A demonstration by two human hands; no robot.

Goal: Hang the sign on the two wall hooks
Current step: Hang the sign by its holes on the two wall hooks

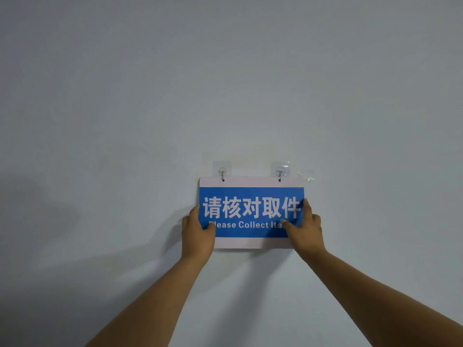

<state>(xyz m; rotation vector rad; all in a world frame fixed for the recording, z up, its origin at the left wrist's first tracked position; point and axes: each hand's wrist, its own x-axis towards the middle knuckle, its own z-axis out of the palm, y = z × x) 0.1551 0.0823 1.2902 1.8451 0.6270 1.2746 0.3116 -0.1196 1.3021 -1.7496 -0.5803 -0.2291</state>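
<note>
A rectangular sign (250,211), blue with white Chinese and English lettering and pale borders, lies flat against the wall. Its two small top holes sit on the left hook (222,172) and the right hook (280,172), both clear adhesive hooks. My left hand (198,232) grips the sign's lower left edge, thumb over the front. My right hand (304,227) grips the lower right edge, thumb across the lettering. Both forearms reach up from the bottom of the view.
The plain pale wall (225,83) fills the view. A scrap of clear peeled film (306,176) sticks to the wall just right of the sign's top corner.
</note>
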